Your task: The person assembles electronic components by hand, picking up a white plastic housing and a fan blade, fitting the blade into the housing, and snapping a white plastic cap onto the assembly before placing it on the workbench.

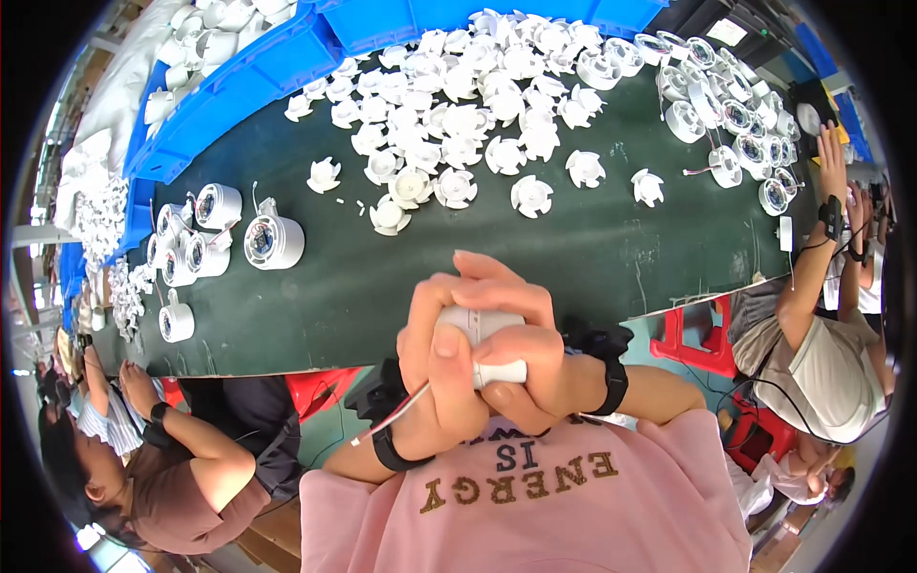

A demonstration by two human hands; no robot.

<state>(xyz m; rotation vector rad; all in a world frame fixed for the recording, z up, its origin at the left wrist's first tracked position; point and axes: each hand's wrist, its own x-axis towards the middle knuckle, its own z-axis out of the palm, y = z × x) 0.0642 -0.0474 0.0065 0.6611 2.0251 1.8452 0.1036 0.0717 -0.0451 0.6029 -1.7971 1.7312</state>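
Close to my body, both hands are wrapped around a small white plastic round housing [484,326], probably a fan motor housing like those on the table. My left hand [441,382] grips it from the left, thumb pressed on its side. From the right, my right hand [526,358] clasps it, with fingers laced over the far end. A thin red and white wire [394,414] with a small connector hangs out past my left wrist. Most of the housing is hidden by my fingers.
White fan impellers [455,124] are heaped on the dark green table [401,286]. Wired round housings stand left [274,241] and far right [725,164]. Blue bins [248,86] line the back edge. Co-workers sit at left [181,458] and right [812,353], near red stools [690,336].
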